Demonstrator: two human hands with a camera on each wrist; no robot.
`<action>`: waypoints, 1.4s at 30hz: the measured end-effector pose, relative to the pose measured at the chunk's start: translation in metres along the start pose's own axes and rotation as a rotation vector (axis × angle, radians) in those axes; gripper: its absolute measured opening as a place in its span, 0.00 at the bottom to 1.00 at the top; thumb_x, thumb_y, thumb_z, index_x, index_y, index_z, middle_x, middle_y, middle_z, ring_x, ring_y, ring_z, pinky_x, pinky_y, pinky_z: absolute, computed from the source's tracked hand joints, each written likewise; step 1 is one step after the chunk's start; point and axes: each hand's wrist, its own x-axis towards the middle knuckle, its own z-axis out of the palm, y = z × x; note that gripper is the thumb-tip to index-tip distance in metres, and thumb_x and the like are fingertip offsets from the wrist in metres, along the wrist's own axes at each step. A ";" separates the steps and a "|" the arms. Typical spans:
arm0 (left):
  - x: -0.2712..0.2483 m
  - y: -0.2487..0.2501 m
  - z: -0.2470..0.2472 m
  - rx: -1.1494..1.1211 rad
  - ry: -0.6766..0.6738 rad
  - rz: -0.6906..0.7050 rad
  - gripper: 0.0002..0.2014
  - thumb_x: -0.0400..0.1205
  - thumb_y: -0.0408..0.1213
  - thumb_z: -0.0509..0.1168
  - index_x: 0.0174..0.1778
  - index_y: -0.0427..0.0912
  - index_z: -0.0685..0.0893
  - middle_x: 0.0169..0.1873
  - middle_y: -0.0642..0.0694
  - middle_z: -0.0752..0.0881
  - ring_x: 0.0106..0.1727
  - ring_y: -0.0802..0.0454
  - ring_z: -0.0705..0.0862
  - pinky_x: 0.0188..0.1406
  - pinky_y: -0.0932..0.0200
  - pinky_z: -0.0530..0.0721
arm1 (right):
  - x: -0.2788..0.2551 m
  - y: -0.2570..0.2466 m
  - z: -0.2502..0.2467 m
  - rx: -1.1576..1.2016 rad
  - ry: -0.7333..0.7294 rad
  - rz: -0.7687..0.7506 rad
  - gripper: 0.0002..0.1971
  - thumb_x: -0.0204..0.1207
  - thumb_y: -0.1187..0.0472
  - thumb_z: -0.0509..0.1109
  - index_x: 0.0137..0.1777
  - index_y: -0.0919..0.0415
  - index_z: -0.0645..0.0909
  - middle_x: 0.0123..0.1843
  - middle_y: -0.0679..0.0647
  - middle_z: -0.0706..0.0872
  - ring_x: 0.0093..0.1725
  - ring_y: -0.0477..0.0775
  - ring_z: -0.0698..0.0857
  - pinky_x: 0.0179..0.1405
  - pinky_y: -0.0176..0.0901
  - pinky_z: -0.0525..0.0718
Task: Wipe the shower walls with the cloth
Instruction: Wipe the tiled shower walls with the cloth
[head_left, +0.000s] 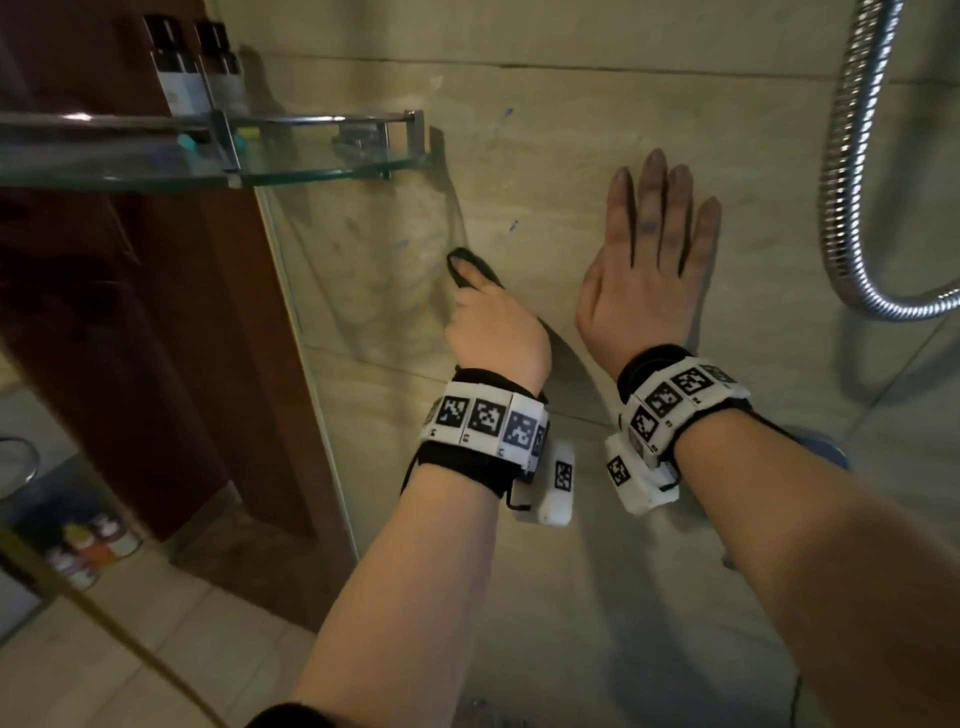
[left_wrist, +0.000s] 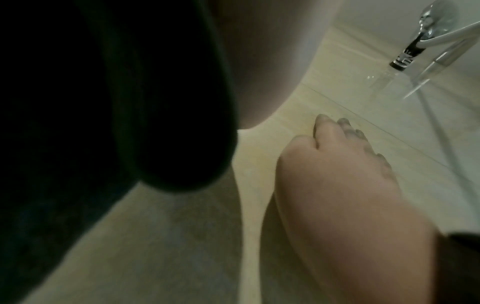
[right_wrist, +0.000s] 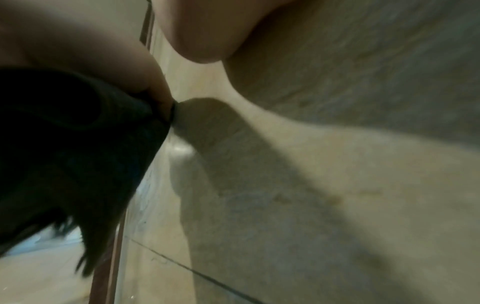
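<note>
Dark cloth (head_left: 470, 267) apparently under left hand (head_left: 493, 332); labels unreadable.

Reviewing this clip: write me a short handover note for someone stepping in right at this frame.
Left hand grips the dark cloth and presses it on the shower wall, just below the glass shelf.
Right hand rests flat on the wall, fingers straight, beside the shower hose.
Done: cannot tell how much is wiped; blue marks remain above the cloth.
Left: wipe those marks and the rest of the walls.
</note>
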 end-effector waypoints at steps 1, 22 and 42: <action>-0.002 -0.005 0.004 0.002 -0.020 0.012 0.36 0.86 0.35 0.52 0.80 0.26 0.36 0.67 0.36 0.74 0.61 0.44 0.80 0.53 0.53 0.78 | -0.001 -0.002 0.001 -0.003 -0.004 0.007 0.32 0.81 0.57 0.52 0.84 0.66 0.50 0.84 0.67 0.55 0.82 0.67 0.54 0.79 0.60 0.38; 0.003 -0.010 -0.012 -0.074 0.221 0.495 0.35 0.78 0.49 0.37 0.82 0.39 0.62 0.49 0.39 0.82 0.47 0.42 0.81 0.46 0.51 0.77 | -0.009 -0.003 0.020 -0.113 0.178 -0.012 0.26 0.85 0.57 0.44 0.80 0.69 0.60 0.79 0.72 0.65 0.78 0.72 0.63 0.78 0.64 0.50; -0.005 -0.011 -0.007 0.024 0.132 0.529 0.30 0.83 0.48 0.49 0.81 0.38 0.62 0.49 0.41 0.83 0.48 0.45 0.82 0.50 0.52 0.76 | -0.008 -0.002 0.024 -0.138 0.222 -0.017 0.25 0.84 0.58 0.48 0.80 0.67 0.58 0.79 0.71 0.66 0.79 0.69 0.60 0.81 0.59 0.44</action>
